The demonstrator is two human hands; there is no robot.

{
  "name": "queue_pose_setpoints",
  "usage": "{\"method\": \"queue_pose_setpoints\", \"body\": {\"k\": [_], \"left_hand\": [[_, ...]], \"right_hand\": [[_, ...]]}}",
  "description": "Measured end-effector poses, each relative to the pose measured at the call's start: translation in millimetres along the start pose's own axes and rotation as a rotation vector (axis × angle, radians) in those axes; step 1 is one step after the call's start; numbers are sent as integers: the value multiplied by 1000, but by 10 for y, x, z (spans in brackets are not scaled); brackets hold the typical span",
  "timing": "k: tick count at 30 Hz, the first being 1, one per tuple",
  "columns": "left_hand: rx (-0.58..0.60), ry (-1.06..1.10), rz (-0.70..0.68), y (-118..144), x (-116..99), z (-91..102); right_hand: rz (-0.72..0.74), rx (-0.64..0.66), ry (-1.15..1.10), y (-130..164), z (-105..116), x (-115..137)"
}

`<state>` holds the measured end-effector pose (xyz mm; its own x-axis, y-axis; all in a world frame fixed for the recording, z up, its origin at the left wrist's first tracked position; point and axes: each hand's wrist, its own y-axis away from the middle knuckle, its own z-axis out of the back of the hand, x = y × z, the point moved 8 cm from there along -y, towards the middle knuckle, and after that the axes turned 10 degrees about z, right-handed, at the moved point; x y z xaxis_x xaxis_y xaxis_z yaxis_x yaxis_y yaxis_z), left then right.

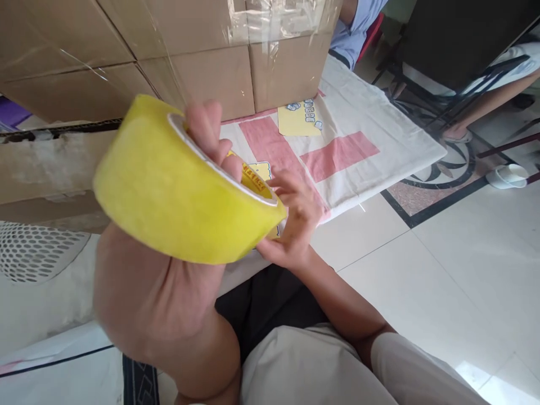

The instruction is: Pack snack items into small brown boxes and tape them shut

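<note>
A roll of yellow tape (169, 191) sits just left of the centre of the view, raised close to the camera. Its broad yellow band faces the viewer and slopes down from about ten o'clock to four o'clock; the open core, rimmed in white with a printed yellow label inside, looks up and away toward one or two o'clock, so the roll's axis runs roughly from seven o'clock to one o'clock.

The left hand (156, 298) carries the roll from below, at about six o'clock of it. Its palm is under the band and its fingers (206, 129) curl over the top rim into the core, closed firmly on the tape.

The right hand (291, 225) is at three o'clock of the roll, its fingers bent and loosely together, the tips touching the roll's lower right edge; whether they pinch a loose end of tape cannot be told.

Beyond, at twelve o'clock, stand taped cardboard boxes (169, 50) on a white cloth with pink blocks (371, 129). A pale tiled floor (455, 253) fills the right side.
</note>
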<state>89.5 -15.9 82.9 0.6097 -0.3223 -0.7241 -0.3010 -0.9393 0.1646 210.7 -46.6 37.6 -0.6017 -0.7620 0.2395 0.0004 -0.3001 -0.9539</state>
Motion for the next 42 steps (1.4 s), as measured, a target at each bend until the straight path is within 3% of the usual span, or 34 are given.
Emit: {"method": "queue_pose_setpoints", "body": {"k": [3, 9, 16, 19, 25, 31, 42], "left_hand": [[-25, 36, 30, -45, 44, 8], [-143, 74, -93, -120, 6, 77], [-17, -115, -42, -161, 126, -19], [26, -208, -54, -187, 157, -75], [-32, -369, -57, -202, 136, -80], [-73, -490, -122, -111, 96, -76], [172, -648, -210, -138, 141, -72]], "right_hand": [[32, 78, -64, -7, -39, -21], [74, 48, -6, -62, 76, 15], [-4, 132, 79, -86, 111, -11], [5, 109, 65, -128, 154, 3], [-16, 74, 6, -177, 203, 11], [-45, 156, 42, -122, 151, -14], [-133, 117, -67, -69, 150, -52]]}}
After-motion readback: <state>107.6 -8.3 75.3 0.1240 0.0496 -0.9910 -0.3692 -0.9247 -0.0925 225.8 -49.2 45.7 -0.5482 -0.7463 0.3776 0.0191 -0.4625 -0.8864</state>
